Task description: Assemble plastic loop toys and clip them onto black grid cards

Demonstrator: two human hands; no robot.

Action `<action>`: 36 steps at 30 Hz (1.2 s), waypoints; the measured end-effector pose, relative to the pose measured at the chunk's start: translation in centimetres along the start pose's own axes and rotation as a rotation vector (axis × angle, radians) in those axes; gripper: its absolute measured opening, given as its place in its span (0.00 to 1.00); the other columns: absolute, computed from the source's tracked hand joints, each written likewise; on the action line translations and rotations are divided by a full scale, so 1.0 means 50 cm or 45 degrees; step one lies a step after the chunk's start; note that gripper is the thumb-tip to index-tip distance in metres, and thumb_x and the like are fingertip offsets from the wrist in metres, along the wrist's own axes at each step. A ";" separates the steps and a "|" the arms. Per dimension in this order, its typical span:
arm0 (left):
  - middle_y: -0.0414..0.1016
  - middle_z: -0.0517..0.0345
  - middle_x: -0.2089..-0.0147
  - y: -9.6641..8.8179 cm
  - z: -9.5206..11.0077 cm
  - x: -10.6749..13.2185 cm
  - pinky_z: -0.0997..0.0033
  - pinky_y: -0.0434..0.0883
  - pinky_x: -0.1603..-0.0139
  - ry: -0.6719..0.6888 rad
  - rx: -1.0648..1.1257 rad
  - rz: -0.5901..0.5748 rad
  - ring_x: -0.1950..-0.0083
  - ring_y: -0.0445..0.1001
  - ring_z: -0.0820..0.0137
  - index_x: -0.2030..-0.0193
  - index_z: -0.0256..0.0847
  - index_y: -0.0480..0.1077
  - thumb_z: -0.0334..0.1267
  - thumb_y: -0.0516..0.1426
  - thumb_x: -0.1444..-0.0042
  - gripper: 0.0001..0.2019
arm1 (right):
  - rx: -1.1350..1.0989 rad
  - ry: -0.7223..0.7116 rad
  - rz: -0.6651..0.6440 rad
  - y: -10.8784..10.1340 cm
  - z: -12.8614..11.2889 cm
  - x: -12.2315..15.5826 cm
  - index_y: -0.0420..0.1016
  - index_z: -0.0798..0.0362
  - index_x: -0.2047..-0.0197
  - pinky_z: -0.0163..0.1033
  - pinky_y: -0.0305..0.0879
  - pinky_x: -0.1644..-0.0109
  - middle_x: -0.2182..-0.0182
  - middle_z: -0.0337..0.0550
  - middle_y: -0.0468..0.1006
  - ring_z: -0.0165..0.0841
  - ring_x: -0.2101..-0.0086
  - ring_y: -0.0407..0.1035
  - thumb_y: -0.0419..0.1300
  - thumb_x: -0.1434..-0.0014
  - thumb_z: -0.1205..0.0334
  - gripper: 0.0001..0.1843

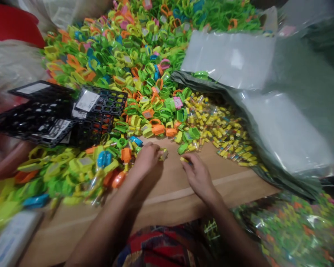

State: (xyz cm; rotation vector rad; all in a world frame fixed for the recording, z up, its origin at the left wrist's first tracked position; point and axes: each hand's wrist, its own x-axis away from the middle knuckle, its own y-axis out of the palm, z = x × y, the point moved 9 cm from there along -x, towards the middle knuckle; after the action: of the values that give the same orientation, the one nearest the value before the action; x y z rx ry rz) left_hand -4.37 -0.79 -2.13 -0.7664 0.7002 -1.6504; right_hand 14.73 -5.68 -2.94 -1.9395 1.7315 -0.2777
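My left hand rests on the wooden table with its fingers curled around a small pale plastic piece. My right hand lies a little to the right, fingertips pinching a small yellow piece. Both hands sit at the near edge of a huge heap of small plastic toy parts in green, yellow, orange, blue and pink. A spread of small yellow wrapped items lies just beyond my right hand.
Black plastic grid trays with white labels are stacked at the left. Large clear plastic bags cover the right side. A bag of coloured pieces lies at the lower right. A red object sits at the far left.
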 end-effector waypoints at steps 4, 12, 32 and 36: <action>0.79 0.48 0.61 0.026 0.005 0.006 0.65 0.66 0.59 -0.036 -0.002 -0.054 0.59 0.75 0.62 0.63 0.39 0.78 0.40 0.57 0.39 0.10 | -0.013 -0.018 -0.094 0.034 -0.011 0.014 0.71 0.49 0.48 0.44 0.68 0.49 0.55 0.46 0.76 0.40 0.54 0.73 0.53 0.30 0.61 0.10; 0.81 0.52 0.59 0.064 -0.007 0.069 0.68 0.68 0.58 -0.188 0.636 0.030 0.60 0.76 0.64 0.51 0.40 0.77 0.37 0.63 0.44 0.14 | -0.015 0.019 -0.103 0.081 -0.013 0.030 0.71 0.50 0.49 0.46 0.67 0.48 0.54 0.49 0.77 0.41 0.52 0.73 0.51 0.30 0.63 0.10; 0.79 0.57 0.69 0.120 -0.015 0.118 0.77 0.70 0.64 -0.635 2.095 -0.017 0.69 0.74 0.76 0.67 0.33 0.78 0.33 0.77 0.66 0.18 | -0.420 0.438 -0.061 0.058 0.043 0.046 0.76 0.49 0.49 0.40 0.69 0.57 0.61 0.43 0.80 0.36 0.62 0.73 0.59 0.34 0.48 0.16; 0.80 0.56 0.67 0.110 -0.007 0.116 0.77 0.69 0.63 -0.569 2.038 0.024 0.68 0.73 0.77 0.65 0.33 0.79 0.35 0.77 0.64 0.19 | -0.715 0.566 -0.286 0.090 0.029 0.056 0.76 0.53 0.47 0.37 0.64 0.65 0.70 0.39 0.76 0.31 0.70 0.69 0.61 0.36 0.45 0.23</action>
State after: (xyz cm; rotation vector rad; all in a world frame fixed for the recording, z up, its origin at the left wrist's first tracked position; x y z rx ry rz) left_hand -2.29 -7.54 -5.95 0.0973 -0.9148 -1.3826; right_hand 12.00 -8.26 -6.96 -2.6462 2.0251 -0.3510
